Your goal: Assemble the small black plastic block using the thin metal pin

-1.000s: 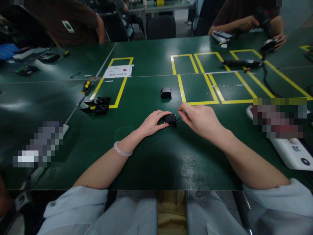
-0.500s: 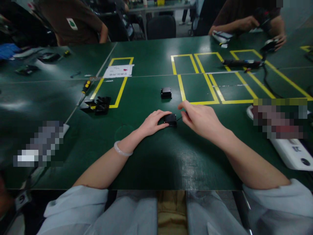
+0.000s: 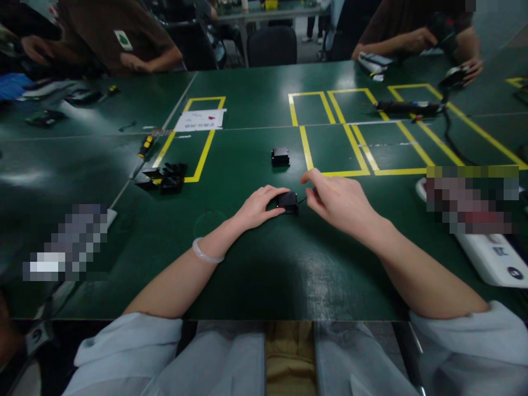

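My left hand (image 3: 260, 207) pinches a small black box-shaped part (image 3: 287, 202) between thumb and fingers, on the green table in front of me. From that part's right side a thin dark rod (image 3: 302, 200) runs up to my right hand (image 3: 340, 199), whose curled fingers grip its other end. Whether the rod is a tool's shaft or a wire is hard to see, because my fingers hide most of it. A second black box-shaped part (image 3: 280, 157) of similar look sits just beyond, touched by neither hand.
Black plastic pieces (image 3: 172, 177) and a yellow-black screwdriver (image 3: 146, 146) lie to the left, near a paper label (image 3: 201, 119). Yellow tape outlines (image 3: 338, 174) mark the table. A white device (image 3: 490, 258) lies at right. Co-workers sit across; one holds a dark object (image 3: 443, 33).
My hands and the black part stay almost still; my right fingers shift very slightly. Across the table at left, a co-worker's hands have come into view.
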Demonstrator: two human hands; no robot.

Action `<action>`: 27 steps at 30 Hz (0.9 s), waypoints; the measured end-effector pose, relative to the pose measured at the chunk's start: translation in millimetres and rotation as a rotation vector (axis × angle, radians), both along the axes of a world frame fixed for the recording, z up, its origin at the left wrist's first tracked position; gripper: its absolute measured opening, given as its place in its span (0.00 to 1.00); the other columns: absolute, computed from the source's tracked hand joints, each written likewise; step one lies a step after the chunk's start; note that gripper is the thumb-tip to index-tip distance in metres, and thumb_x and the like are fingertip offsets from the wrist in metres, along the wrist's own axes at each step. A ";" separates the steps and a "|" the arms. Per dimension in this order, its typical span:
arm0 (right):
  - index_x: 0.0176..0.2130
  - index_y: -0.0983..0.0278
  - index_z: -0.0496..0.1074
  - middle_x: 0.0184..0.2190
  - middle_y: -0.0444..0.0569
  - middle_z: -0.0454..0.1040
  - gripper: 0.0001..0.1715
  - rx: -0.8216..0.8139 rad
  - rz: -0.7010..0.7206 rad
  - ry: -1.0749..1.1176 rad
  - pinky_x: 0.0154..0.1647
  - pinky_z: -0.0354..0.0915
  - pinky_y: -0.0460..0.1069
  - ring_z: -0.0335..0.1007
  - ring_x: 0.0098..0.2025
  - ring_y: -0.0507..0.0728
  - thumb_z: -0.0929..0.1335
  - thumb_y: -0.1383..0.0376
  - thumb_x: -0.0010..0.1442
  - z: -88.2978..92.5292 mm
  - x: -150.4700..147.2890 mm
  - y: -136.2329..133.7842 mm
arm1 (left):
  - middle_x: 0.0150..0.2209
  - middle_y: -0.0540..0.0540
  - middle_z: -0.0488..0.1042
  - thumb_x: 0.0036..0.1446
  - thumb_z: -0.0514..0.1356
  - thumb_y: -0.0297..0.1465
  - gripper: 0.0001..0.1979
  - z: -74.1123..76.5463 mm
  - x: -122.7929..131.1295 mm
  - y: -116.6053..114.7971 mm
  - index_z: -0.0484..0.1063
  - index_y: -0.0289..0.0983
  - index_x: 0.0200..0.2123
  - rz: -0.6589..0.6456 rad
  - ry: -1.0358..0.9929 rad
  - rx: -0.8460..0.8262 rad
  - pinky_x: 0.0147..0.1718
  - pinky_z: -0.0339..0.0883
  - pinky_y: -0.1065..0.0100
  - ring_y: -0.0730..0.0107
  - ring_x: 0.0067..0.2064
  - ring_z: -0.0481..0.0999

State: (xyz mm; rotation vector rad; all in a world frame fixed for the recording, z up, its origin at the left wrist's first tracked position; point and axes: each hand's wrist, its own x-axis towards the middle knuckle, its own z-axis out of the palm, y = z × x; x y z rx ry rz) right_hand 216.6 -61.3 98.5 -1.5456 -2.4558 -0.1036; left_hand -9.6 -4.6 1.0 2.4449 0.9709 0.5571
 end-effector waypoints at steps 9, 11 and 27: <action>0.44 0.63 0.70 0.31 0.49 0.79 0.21 -0.008 -0.023 -0.079 0.27 0.47 0.49 0.73 0.31 0.57 0.54 0.58 0.69 0.3 0.6 1.5 | 0.51 0.43 0.69 0.64 0.57 0.43 0.25 -1.0 0.2 0.3 0.62 0.42 0.61 0.009 0.014 -0.005 0.54 0.62 0.59 0.58 0.53 0.68; 0.46 0.63 0.69 0.31 0.49 0.78 0.18 -0.004 -0.019 -0.062 0.27 0.47 0.49 0.72 0.30 0.56 0.55 0.62 0.68 -0.6 0.5 1.6 | 0.51 0.43 0.69 0.64 0.57 0.43 0.25 -0.7 0.4 0.1 0.62 0.42 0.61 0.012 0.017 -0.006 0.54 0.62 0.59 0.58 0.52 0.68; 0.47 0.63 0.67 0.34 0.49 0.79 0.17 -0.039 -0.020 -0.055 0.27 0.47 0.49 0.72 0.31 0.56 0.55 0.61 0.68 0.6 0.2 1.9 | 0.52 0.43 0.69 0.64 0.57 0.42 0.25 -0.1 0.7 0.8 0.62 0.41 0.61 0.001 0.008 0.001 0.54 0.62 0.59 0.58 0.53 0.68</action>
